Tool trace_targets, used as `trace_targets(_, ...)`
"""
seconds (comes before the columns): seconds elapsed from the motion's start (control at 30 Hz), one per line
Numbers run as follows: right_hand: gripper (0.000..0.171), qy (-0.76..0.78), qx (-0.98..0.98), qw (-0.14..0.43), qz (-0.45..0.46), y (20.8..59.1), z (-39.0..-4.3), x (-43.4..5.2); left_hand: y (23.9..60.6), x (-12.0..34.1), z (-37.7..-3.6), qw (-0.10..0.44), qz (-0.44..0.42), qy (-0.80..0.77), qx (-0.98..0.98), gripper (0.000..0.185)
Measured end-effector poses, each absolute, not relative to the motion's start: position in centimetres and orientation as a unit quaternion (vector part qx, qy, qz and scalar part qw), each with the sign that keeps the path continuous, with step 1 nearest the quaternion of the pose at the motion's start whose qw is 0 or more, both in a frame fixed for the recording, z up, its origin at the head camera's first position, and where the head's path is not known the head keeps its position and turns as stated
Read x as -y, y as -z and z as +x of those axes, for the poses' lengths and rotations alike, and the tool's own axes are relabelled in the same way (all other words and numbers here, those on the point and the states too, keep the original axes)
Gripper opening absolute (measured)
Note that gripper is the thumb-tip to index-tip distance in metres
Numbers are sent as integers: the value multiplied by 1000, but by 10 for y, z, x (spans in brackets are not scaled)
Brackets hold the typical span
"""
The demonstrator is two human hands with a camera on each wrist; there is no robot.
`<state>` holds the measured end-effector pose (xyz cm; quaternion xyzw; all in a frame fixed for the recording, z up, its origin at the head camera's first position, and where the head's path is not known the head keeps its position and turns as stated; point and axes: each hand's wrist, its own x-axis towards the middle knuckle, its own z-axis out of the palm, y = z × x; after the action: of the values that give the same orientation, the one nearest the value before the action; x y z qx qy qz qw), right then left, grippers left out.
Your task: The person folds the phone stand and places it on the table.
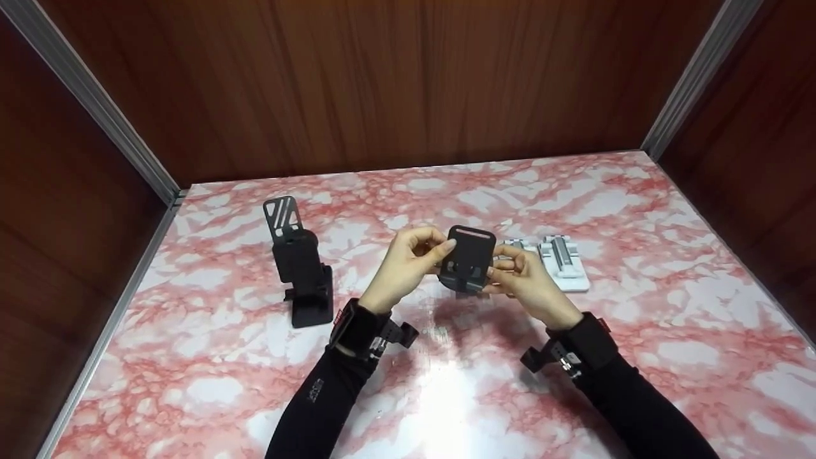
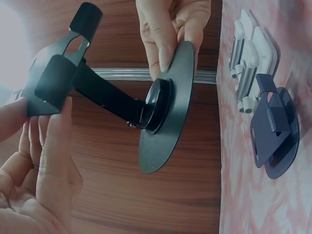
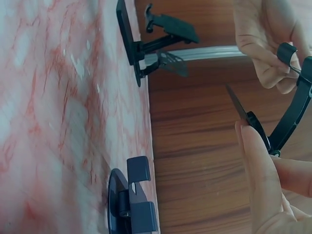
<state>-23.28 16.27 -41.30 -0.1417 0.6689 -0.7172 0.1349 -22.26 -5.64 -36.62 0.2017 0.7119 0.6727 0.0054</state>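
- Far left on the marble-patterned bench (image 1: 210, 357) I see a black phone stand (image 1: 299, 264) standing upright, its slotted back plate tilted toward the far wall, well apart from my hands.
- My left hand (image 1: 408, 261) is raised above the middle of the bench. Its fingers and thumb are curled and pinch the cradle end of a second black stand (image 1: 468, 260); in the left wrist view the thumb and fingers (image 2: 53, 146) close on the cradle plate from below.
- That black stand is held in the air between both hands, clear of the bench. In the left wrist view I see its round base disc (image 2: 168, 109), a hinge knob and a dark arm running back to the cradle.
- My right hand (image 1: 526, 280) pinches the rim of the disc between thumb and fingertips.
- Just right of my hands, two white stands (image 1: 561, 261) lie flat, side by side, touching or nearly so.
- In the wrist views another dark stand (image 2: 273, 131) lies folded on the bench near the white pair; I cannot make it out in the head view.
- Dark wood panels (image 1: 382, 83) wall in the bench on three sides.
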Motion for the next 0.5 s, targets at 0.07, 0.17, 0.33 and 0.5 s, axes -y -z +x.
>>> trace_targets(0.07,32,719,-666,137,-141,413,-232,-162,365,57,-222,13,207,-670,-713,22)
trace_targets(0.17,34,719,-667,134,-140,412,-231,-162,364,58,-222,20,214,-668,-713,21)
trace_targets(0.33,31,717,-669,127,-150,412,-230,-161,363,60,-221,26,219,-667,-712,22)
trace_targets(0.5,25,718,-665,115,-169,411,-228,-159,358,62,-218,39,215,-668,-711,23)
